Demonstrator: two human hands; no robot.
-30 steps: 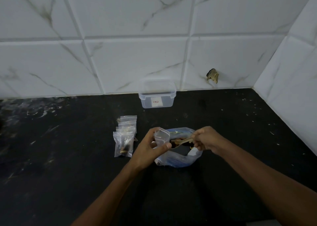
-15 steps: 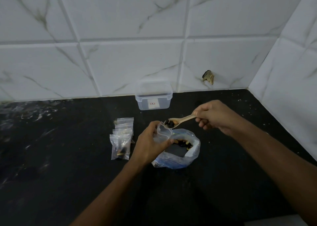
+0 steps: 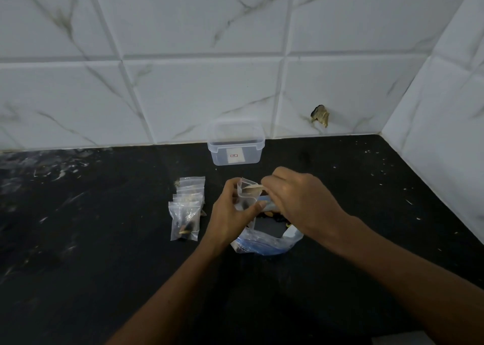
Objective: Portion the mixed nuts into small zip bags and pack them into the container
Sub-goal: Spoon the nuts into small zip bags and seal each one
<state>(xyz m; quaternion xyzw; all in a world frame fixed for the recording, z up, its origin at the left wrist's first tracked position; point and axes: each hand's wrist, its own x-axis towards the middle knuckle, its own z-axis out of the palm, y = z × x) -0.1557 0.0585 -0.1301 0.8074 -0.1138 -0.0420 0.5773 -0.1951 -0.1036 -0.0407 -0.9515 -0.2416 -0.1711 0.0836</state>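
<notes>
Black countertop (image 3: 78, 240) carried everything: left hand (image 3: 230, 214) pinched the small zip bag (image 3: 247, 191) upright, right hand (image 3: 296, 200) gripped the wooden spoon (image 3: 252, 187), entering from three o'clock.

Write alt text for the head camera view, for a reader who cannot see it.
Over a black countertop, the left hand holds a small clear zip bag open while the right hand tips a pale wooden spoon into it, above a larger open plastic bag of mixed nuts. Filled small bags lie to the left; a clear plastic container stands by the tiled wall.
</notes>
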